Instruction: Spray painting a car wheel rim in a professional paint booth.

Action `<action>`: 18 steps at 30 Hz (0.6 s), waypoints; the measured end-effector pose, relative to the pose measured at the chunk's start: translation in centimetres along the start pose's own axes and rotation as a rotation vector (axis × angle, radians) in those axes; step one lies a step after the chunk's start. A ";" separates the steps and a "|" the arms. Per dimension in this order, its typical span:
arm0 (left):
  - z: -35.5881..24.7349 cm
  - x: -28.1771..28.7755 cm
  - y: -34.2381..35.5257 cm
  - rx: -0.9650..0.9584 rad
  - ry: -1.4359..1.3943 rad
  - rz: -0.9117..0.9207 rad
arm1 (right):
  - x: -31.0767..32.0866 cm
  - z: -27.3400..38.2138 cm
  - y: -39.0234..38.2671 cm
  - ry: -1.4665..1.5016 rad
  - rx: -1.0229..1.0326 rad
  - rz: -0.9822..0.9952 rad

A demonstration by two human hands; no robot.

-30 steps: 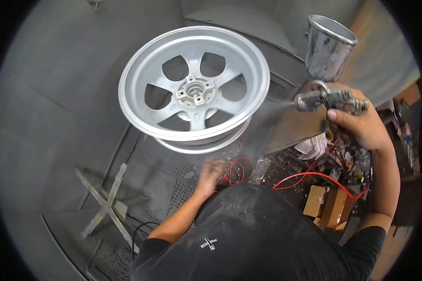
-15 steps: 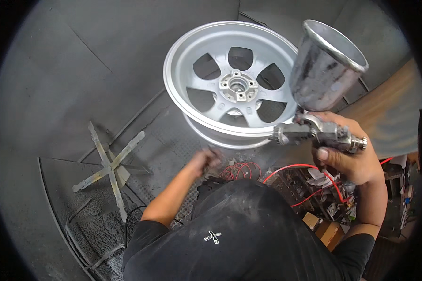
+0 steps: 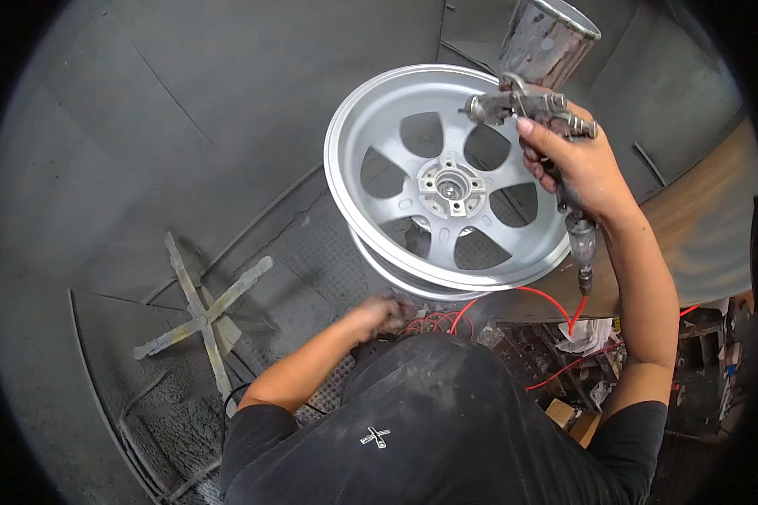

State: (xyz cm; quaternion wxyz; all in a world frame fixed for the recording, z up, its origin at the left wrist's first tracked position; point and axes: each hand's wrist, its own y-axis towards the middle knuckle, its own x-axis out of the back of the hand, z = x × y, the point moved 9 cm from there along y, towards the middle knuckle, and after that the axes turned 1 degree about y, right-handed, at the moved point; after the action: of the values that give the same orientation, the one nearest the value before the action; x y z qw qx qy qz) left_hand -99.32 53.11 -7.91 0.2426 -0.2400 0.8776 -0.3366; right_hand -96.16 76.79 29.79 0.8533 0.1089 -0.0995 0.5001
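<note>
My right hand (image 3: 568, 160) grips a metal spray gun (image 3: 522, 108), its thumb along the back of the handle, with a silver paint cup (image 3: 543, 46) on top and a red hose (image 3: 574, 313) connected below. The gun is over the upper right part of a silver alloy wheel (image 3: 440, 246), which lies horizontal, back face up, on a support mostly hidden beneath it. My left hand (image 3: 381, 313) is low by the wheel's lower left edge, blurred and dark at the fingers; what they touch is unclear.
Grey booth walls (image 3: 227, 93) surround the wheel. A taped cross-shaped stand (image 3: 200, 320) is at left. A curved brown panel (image 3: 707, 219) is at right, with clutter (image 3: 589, 370) and cardboard (image 3: 564, 414) below. Coiled red hose (image 3: 434, 324) lies on the grey floor.
The spray gun has risen from the wheel's lower right edge to over its upper right part. The wheel appears farther right in view. My left hand stays low, moving slightly.
</note>
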 end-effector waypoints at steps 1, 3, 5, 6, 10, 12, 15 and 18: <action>0.8 3.8 2.8 0.020 0.057 0.016 | 0.1 0.2 0.5 -0.001 0.006 -0.001; -5.4 6.5 2.0 -0.111 -0.231 -0.179 | 2.2 -0.3 1.0 -0.025 0.022 -0.114; -9.2 10.3 3.2 -0.361 -0.287 -0.130 | 3.5 -0.5 1.2 -0.063 0.013 -0.169; -9.8 10.1 3.4 -0.352 -0.401 -0.106 | 4.6 -0.9 1.4 -0.115 0.018 -0.181; -5.9 5.7 2.4 -0.170 -0.301 -0.123 | 8.4 -1.9 0.3 -0.244 0.046 -0.253; -3.5 1.6 -0.3 -0.082 -0.184 -0.122 | 9.9 -2.0 -0.5 -0.298 0.075 -0.266; -1.6 -2.2 -1.2 -0.119 -0.038 0.047 | 12.3 -3.8 -3.0 -0.422 -0.076 -0.294; -2.1 0.8 0.3 -0.002 0.168 0.019 | 13.6 -4.4 -5.7 -0.415 -0.101 -0.273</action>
State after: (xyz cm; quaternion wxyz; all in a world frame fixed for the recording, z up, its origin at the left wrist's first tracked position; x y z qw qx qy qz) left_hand -101.23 53.82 -6.95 0.1711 -0.2029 0.8975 -0.3521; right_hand -84.42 86.63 28.87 0.8787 0.1790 -0.2815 0.3416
